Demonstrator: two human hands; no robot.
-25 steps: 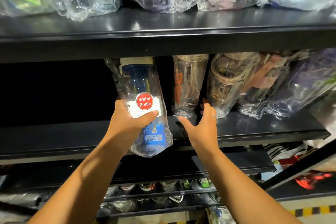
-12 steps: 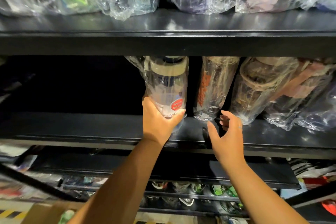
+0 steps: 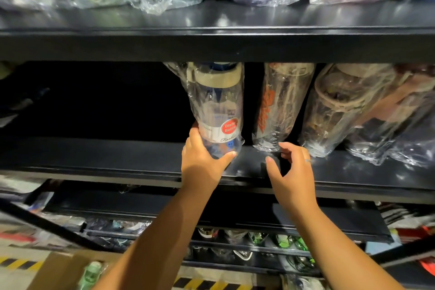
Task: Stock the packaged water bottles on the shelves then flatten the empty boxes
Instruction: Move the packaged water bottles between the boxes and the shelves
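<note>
The stocking step was in hand, with the flattening of boxes not yet begun. The left hand [image 3: 202,160] gripped the bagged water bottle [image 3: 217,110] round its base, thumb across the front below the red label and fingers [image 3: 194,130] wrapped round its left side. The bottle stood upright on the middle shelf [image 3: 117,155] at the left end of the row, just beside the orange-printed bottle [image 3: 280,106], a dark gap between them. Its base looked set down, though the hand and crumpled wrap hid the contact. The right hand [image 3: 292,176] hovered with fingers loosely curled, holding nothing, near the foot of the orange-printed bottle. The next move, I judged, called for a gentle release so the tall bottle would not tip, then a reach down to the cardboard box [image 3: 61,271] for more stock
</note>
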